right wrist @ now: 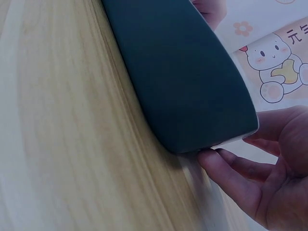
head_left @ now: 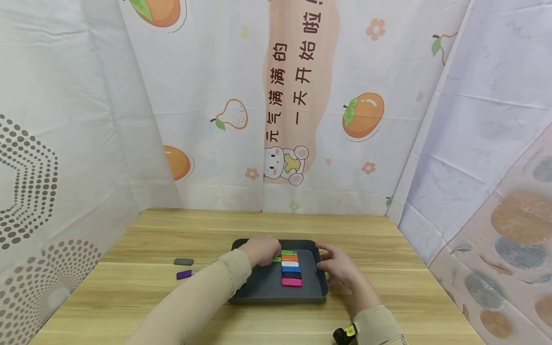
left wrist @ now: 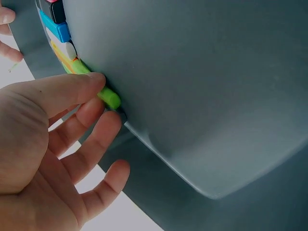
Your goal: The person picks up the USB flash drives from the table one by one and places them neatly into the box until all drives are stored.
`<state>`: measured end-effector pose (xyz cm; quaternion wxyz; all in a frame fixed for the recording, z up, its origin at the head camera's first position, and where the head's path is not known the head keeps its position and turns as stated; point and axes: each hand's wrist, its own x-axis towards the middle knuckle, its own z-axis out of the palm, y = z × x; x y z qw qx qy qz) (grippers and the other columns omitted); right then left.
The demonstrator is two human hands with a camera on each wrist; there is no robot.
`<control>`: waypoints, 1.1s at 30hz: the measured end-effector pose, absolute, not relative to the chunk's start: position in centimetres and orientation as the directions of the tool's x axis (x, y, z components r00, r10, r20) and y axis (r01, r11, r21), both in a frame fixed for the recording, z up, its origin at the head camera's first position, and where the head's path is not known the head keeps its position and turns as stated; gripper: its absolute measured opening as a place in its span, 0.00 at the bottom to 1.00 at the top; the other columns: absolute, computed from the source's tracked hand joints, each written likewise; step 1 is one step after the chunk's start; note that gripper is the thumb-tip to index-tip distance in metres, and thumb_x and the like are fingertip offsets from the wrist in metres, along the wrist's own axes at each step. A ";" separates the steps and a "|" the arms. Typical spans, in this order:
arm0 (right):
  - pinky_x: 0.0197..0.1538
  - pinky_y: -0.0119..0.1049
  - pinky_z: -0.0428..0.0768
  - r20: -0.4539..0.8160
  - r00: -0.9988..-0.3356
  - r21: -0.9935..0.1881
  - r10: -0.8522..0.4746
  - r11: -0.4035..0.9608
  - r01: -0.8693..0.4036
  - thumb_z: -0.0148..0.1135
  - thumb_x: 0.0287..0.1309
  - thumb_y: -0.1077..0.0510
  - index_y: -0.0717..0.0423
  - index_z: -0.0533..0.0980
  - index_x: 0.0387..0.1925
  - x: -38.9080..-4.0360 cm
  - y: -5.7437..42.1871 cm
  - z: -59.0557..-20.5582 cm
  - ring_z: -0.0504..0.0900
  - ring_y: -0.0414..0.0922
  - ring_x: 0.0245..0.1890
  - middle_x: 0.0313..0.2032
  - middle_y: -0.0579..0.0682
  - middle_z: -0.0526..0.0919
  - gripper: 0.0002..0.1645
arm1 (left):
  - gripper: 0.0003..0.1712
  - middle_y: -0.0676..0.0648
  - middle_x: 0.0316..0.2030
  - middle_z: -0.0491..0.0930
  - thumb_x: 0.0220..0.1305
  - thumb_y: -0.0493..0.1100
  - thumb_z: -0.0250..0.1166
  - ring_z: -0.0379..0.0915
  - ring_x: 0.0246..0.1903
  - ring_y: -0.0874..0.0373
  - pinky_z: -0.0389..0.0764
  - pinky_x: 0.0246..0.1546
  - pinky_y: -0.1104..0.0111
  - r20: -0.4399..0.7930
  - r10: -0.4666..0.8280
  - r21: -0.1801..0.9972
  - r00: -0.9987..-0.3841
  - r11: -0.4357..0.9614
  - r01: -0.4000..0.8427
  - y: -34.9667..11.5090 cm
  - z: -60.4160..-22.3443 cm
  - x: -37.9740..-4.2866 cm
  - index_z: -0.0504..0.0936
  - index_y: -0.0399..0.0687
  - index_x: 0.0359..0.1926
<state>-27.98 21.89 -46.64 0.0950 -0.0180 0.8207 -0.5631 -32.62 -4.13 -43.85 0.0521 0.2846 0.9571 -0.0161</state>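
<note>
My left hand (head_left: 262,249) reaches over the left part of a dark grey tray (head_left: 276,300), thumb and fingers pinching a bright green USB flash drive (left wrist: 111,99). That drive lies at the top of a column of flash drives: another green one (head_left: 288,252), then orange (head_left: 289,258), white (head_left: 290,264), blue (head_left: 291,269), black (head_left: 291,275) and pink (head_left: 292,282). My right hand (head_left: 342,266) holds the tray's right wall, with fingers over the rim and the thumb outside, low at the corner in the right wrist view.
Left of the tray, on the wooden table (head_left: 146,297), lie a purple flash drive (head_left: 184,274) with a metal plug and a small grey piece (head_left: 183,261). Printed curtains (head_left: 215,153) hang behind the table and on both sides. A black device (head_left: 343,335) sits by the right sleeve.
</note>
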 end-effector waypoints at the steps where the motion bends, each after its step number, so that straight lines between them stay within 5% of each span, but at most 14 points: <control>1: 0.27 0.54 0.86 -0.135 -0.981 -0.927 -0.136 0.366 0.077 0.62 0.60 0.72 0.54 0.68 0.72 -28.0 21.9 -46.6 0.83 0.56 0.43 0.56 0.67 0.76 0.39 | 0.12 0.56 0.27 0.77 0.61 0.33 0.69 0.69 0.26 0.60 0.76 0.29 0.67 -0.109 0.542 -0.001 -0.833 0.838 0.546 -4.1 -43.8 -32.6 0.83 0.56 0.27; 23: 0.28 0.54 0.86 -0.144 -0.981 -0.932 -0.131 0.352 0.090 0.61 0.60 0.73 0.54 0.69 0.72 -28.3 21.9 -46.9 0.82 0.56 0.43 0.55 0.66 0.76 0.38 | 0.06 0.57 0.27 0.76 0.59 0.38 0.71 0.72 0.27 0.60 0.77 0.29 0.65 -0.095 0.541 0.086 -0.836 0.841 0.535 -4.9 -41.9 -32.8 0.83 0.55 0.29; 33: 0.28 0.54 0.86 -0.141 -0.980 -0.934 -0.141 0.347 0.084 0.61 0.60 0.73 0.54 0.69 0.72 -28.1 21.8 -46.6 0.82 0.56 0.43 0.55 0.66 0.77 0.39 | 0.08 0.56 0.35 0.79 0.62 0.45 0.72 0.73 0.35 0.60 0.80 0.39 0.64 -0.047 0.588 0.170 -0.807 0.801 0.574 -5.6 -39.5 -31.8 0.86 0.52 0.42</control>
